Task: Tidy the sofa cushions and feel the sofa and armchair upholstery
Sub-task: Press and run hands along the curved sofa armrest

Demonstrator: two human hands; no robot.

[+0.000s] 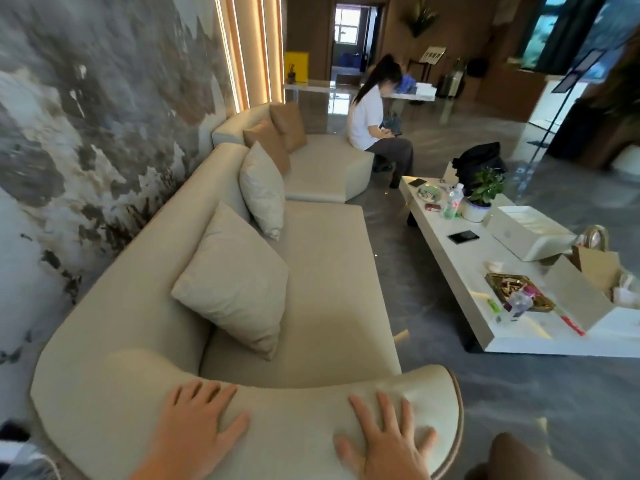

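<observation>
— Sofa (322, 271) upholstery first: I have both palms flat on the near armrest (294, 420), left hand (194, 424) toward the wall end, right hand (384, 434) toward the rounded outer end. Neither grip pinches anything; fingers on both are spread and pressed onto the fabric.

— What could go wrong from here?

— I think leaning too hard could let the right hand slide off the curved end, which falls away just beside it. Reaching on to the near cushion (235, 282) from this stance, I could knock it flat; it only leans on the backrest.

— And where are the cushions from your hands?

— Ahead of both. The near one lies beyond the left hand; the far cushion (263, 192) stands farther along. The desk (460, 258) sits well right.
</observation>
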